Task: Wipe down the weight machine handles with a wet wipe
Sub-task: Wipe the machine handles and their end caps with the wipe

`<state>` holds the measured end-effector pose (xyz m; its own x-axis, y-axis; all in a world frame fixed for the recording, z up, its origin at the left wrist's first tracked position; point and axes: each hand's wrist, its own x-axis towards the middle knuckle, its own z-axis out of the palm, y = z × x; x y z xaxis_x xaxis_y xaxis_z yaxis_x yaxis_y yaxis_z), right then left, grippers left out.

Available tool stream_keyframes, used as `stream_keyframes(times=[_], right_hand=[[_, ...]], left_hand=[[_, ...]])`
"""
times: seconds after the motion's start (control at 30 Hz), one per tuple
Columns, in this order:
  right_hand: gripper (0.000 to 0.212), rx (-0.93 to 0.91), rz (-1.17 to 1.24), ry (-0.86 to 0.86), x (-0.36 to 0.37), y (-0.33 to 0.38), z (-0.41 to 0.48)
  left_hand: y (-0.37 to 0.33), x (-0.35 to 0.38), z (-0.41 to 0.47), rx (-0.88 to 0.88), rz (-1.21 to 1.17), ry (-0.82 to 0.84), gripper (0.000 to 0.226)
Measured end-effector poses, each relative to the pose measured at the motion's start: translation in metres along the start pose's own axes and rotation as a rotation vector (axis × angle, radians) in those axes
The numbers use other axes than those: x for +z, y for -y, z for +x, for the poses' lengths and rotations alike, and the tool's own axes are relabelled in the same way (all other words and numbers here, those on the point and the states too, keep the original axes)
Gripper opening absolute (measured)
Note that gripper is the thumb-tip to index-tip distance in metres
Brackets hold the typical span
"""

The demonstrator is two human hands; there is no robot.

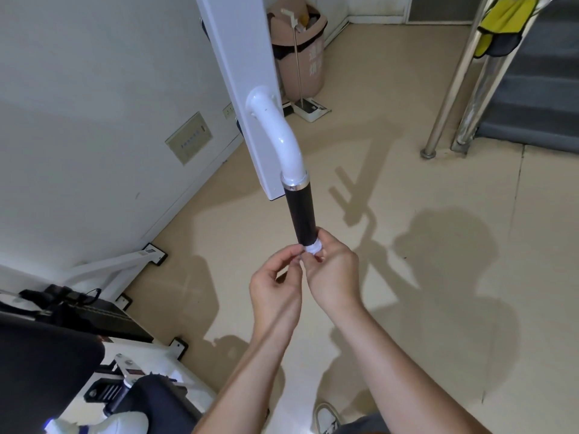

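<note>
A machine handle with a black grip (301, 211) hangs from a curved white tube (282, 139) fixed to a white upright arm (247, 67). A small bunched white wet wipe (313, 247) sits at the grip's lower end. My right hand (333, 270) wraps around the wipe and the grip's tip. My left hand (275, 286) pinches the wipe's edge with thumb and fingertips from the left. Most of the wipe is hidden by my fingers.
The machine's white base frame (125, 264) and black padded seat (40, 364) lie at the lower left. A pink bin (300, 48) and a dustpan stand by the far wall. Steel rails (454, 79) with yellow cloths (504, 23) border stairs at right.
</note>
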<state>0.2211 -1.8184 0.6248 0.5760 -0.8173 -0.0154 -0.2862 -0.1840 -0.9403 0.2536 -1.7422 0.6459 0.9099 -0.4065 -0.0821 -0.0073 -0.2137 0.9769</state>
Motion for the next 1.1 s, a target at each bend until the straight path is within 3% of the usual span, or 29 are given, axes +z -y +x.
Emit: stream_keyframes(times=[0.13, 0.37, 0.5, 0.63, 0.7, 0.77, 0.93, 1.0, 1.07, 1.1], right_hand=[[0.034, -0.089, -0.076, 0.085, -0.008, -0.002, 0.002], [0.029, 0.101, -0.061, 0.186, -0.001, -0.019, 0.007], [0.024, 0.171, 0.018, 0.153, -0.006, -0.019, 0.009], [0.007, 0.340, 0.349, -0.010, -0.019, -0.014, 0.007], [0.031, 0.445, 0.557, 0.015, -0.021, -0.010, 0.006], [0.037, 0.477, 0.645, 0.067, -0.020, -0.007, 0.006], [0.034, 0.458, 0.427, 0.287, -0.034, -0.008, 0.002], [0.032, 0.381, 0.226, 0.344, -0.047, -0.006, 0.007], [0.023, 0.280, -0.075, 0.290, -0.056, -0.003, 0.012], [0.030, 0.236, -0.199, 0.215, -0.059, -0.001, 0.014]], left_hand=[[0.000, 0.001, 0.016, -0.061, -0.079, -0.062, 0.025], [0.017, 0.013, 0.027, -0.221, -0.177, -0.141, 0.023], [0.024, 0.017, 0.031, -0.272, -0.222, -0.149, 0.027], [0.015, 0.022, 0.034, -0.223, -0.333, -0.153, 0.021], [0.016, 0.029, 0.027, -0.216, -0.361, -0.113, 0.018], [0.021, 0.037, 0.016, -0.262, -0.392, -0.072, 0.013], [0.026, 0.049, 0.025, -0.294, -0.262, -0.076, 0.015], [0.026, 0.049, 0.032, -0.305, -0.191, -0.041, 0.011], [0.028, 0.043, 0.037, -0.307, -0.157, -0.038, 0.012], [0.029, 0.038, 0.040, -0.307, -0.184, -0.068, 0.012]])
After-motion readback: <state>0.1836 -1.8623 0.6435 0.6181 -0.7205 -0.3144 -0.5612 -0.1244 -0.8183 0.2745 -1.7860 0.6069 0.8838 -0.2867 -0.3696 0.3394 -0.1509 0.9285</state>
